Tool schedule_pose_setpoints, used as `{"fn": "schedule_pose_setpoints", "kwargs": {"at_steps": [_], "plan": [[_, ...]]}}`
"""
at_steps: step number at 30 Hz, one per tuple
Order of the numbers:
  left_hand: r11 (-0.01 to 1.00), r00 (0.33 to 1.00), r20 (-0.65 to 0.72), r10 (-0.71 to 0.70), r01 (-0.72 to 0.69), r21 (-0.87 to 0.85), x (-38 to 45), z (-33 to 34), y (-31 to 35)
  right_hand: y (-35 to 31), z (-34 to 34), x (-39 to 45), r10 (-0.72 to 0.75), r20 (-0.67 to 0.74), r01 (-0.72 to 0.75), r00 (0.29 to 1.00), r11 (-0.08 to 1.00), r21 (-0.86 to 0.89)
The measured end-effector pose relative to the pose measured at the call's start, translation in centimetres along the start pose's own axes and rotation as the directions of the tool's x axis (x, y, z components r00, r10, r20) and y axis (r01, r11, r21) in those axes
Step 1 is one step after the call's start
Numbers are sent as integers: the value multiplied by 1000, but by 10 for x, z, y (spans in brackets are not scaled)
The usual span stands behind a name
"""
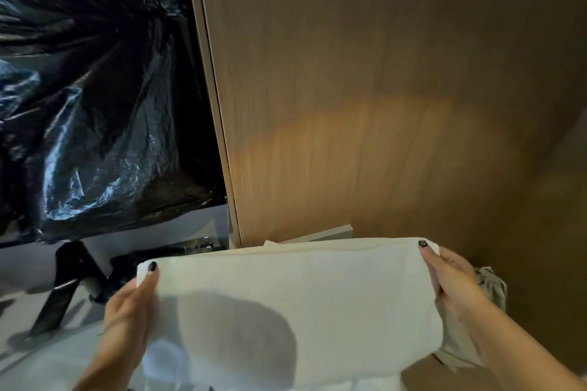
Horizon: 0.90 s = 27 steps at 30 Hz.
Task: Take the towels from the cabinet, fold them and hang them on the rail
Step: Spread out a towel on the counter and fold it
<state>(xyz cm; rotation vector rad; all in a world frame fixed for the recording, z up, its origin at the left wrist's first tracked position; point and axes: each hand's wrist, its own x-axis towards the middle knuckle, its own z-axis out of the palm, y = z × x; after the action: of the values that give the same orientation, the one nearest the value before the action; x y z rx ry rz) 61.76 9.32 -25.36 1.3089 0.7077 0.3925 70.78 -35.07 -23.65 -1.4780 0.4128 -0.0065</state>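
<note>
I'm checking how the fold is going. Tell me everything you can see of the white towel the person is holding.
The white towel looks like soft, thick cloth, plain and unmarked. It is held spread wide and flat in front of the wooden panel, its top edge straight with a second layer showing just behind it. The left hand grips its left edge, thumb on the front near the top corner; the right hand grips the right edge likewise. A rounded shadow falls across its lower middle. Its bottom runs out of view.

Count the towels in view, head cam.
2. A white towel is stretched flat between the left hand and right hand. A greyish one is bunched behind the right hand. More may be hidden beneath.
</note>
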Motion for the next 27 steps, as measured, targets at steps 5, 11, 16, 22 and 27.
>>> {"fn": "schedule_pose_setpoints", "kwargs": {"at_steps": [5, 11, 16, 22, 27], "plan": [[997, 998, -38, 49, -52, -57, -44, -4, 15, -26, -27, -42, -204, -26, 197, 979, 966, -169], [994, 986, -122, 111, -110, 12, -94, -20, 29, -31, -50, -77, -272, -63, 256, 960, 948, -191], [946, 945, -150, 290, -259, 195, -143, -43, 20, -19, -61, -112, -381, -90, 340, 920, 892, -298], [904, 956, -183, 230, -140, 404, -161, -90, -31, 38, -68, -128, -391, -59, 321, 918, 823, -469], [877, 968, -204, 147, -33, 479, -172, -105, -68, 88, -71, -135, -283, -50, 227, 958, 853, -470]]}}
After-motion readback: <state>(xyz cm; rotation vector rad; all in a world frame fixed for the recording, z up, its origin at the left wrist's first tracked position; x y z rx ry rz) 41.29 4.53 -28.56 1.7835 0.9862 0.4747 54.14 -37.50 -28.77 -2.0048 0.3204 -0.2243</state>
